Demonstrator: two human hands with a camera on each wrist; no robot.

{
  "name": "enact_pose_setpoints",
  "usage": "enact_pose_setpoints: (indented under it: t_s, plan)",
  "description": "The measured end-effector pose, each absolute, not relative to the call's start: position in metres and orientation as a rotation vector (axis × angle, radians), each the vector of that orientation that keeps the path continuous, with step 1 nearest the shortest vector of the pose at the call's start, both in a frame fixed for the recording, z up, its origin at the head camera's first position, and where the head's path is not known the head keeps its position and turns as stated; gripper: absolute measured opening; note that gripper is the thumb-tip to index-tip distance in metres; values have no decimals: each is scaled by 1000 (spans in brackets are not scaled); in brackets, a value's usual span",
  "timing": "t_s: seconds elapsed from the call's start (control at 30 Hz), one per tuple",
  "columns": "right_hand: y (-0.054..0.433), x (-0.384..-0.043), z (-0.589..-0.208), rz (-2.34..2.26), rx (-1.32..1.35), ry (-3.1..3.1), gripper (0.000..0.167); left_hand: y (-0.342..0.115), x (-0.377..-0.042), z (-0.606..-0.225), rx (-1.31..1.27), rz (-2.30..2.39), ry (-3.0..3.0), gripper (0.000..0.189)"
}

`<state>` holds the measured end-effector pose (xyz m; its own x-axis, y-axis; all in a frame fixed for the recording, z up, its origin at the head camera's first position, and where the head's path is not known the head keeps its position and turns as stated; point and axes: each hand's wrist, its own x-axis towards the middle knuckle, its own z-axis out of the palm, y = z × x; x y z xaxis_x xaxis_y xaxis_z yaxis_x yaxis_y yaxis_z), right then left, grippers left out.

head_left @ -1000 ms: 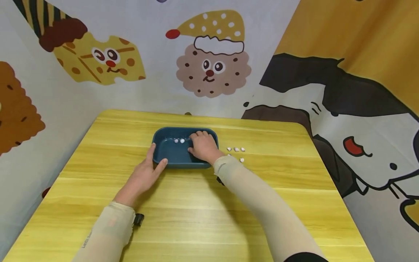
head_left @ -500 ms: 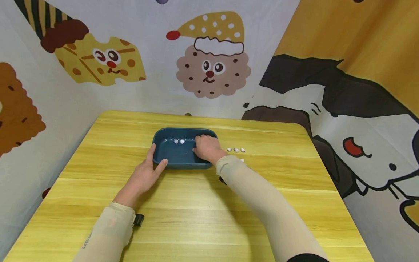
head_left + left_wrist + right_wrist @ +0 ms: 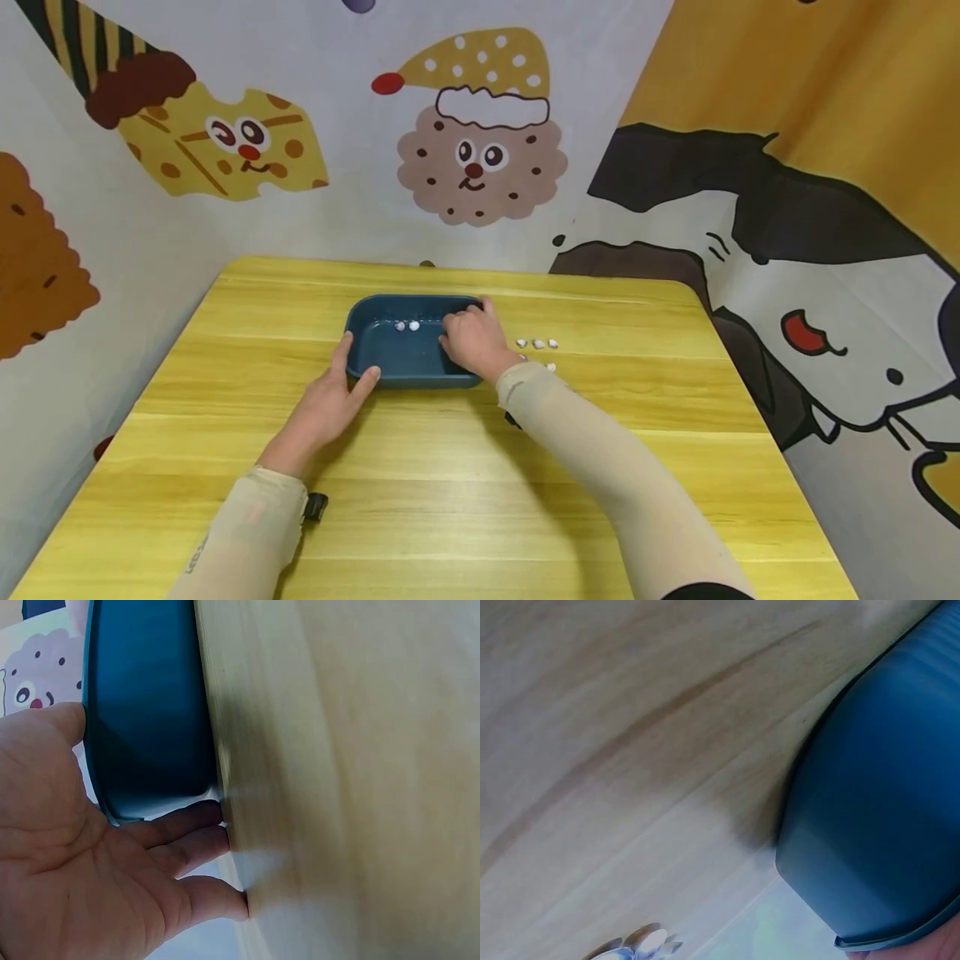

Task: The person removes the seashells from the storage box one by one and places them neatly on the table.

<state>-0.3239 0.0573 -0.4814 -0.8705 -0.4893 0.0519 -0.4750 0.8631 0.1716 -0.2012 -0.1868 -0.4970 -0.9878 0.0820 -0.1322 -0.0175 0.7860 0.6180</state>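
A dark blue rectangular tray (image 3: 405,358) sits on the table. My left hand (image 3: 324,408) lies against its left front corner, the thumb at the front rim and the other fingers along the left side. The left wrist view shows that hand's fingers (image 3: 180,832) fairly straight and low beside the tray wall. My right hand (image 3: 476,340) reaches into the tray's right end with fingers bent, one finger sticking up by the right rim. What its fingertips touch is hidden, so I cannot tell whether they hold anything. Two small whitish shell-like pieces (image 3: 414,326) lie at the tray's back left.
Several similar small pieces (image 3: 537,343) lie in rough rows on the table just right of the tray, partly behind the right wrist. The right wrist view catches shiny pieces (image 3: 641,941) at its lower edge. A cartoon-printed cloth (image 3: 360,225) hangs behind the table (image 3: 420,483).
My right hand's fingers bent and drew a little toward the tray's right end, then one finger rose at the right rim. The left hand keeps its place on the tray.
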Motion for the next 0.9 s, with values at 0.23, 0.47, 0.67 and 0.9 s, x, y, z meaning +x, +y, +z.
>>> enact_pose_setpoints:
  t_s: [0.23, 0.47, 0.67, 0.9]
  plan:
    - [63, -331, -481, -189, 750, -2988, 28, -183, -206, -495, 45, 972, 2819, 92]
    - [65, -336, -473, -92, 790, -3029, 28, -183, -206, -497, 23, 983, 2822, 94]
    - [66, -334, -477, -114, 767, -3057, 30, -183, -202, -500, 29, 973, 2823, 93]
    - [72, -329, -481, -138, 756, -3056, 33, -180, -201, -497, 42, 937, 2820, 93]
